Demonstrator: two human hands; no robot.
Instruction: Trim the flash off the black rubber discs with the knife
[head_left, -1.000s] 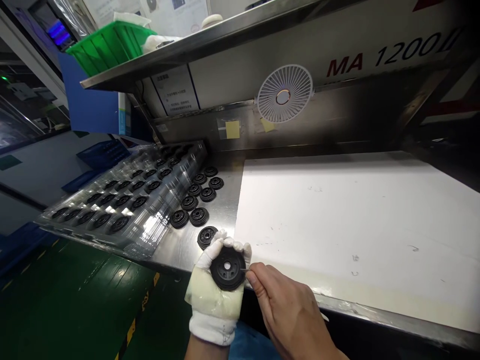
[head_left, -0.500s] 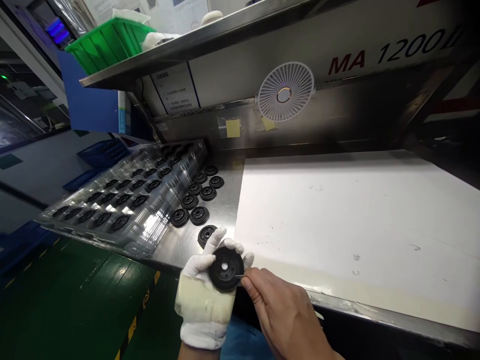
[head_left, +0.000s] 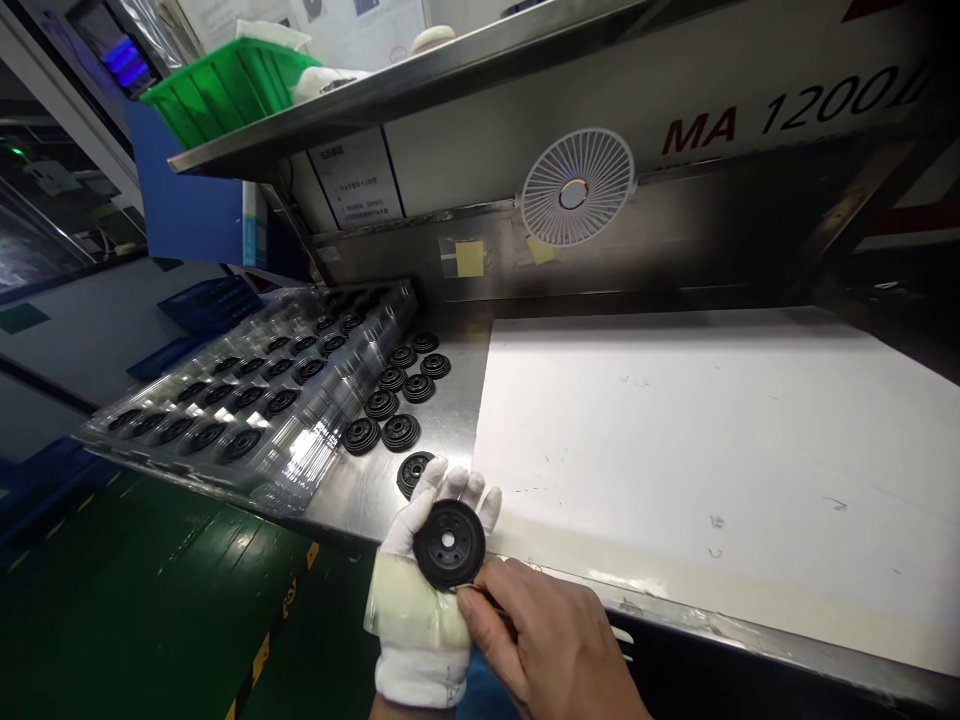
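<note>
My left hand [head_left: 431,560], in a white glove with a yellowish wrap at the wrist, holds a black ribbed disc [head_left: 448,548] with a round centre hole and a ring of small holes. The disc rests on the palm, its face toward me, with the fingers curled behind it. My bare right hand [head_left: 551,635] is closed in a pinch at the disc's lower right edge. Between thumb and forefinger pokes the tip of a thin metal tool [head_left: 466,588]; most of it is hidden. Just beyond the glove lies another black disc [head_left: 412,472], partly covered by the fingers.
Several black discs [head_left: 400,431] lie on the metal bench beside clear plastic trays [head_left: 300,470] filled with similar discs. A white sheet [head_left: 675,430] covers the right side. Behind stands a round white fan [head_left: 577,188], under a metal shelf [head_left: 450,85] with a green bin [head_left: 225,90].
My right hand has moved down and left, taking the thin tool from the disc's right face to its lower edge. The left fingers have straightened and the disc has turned slightly.
</note>
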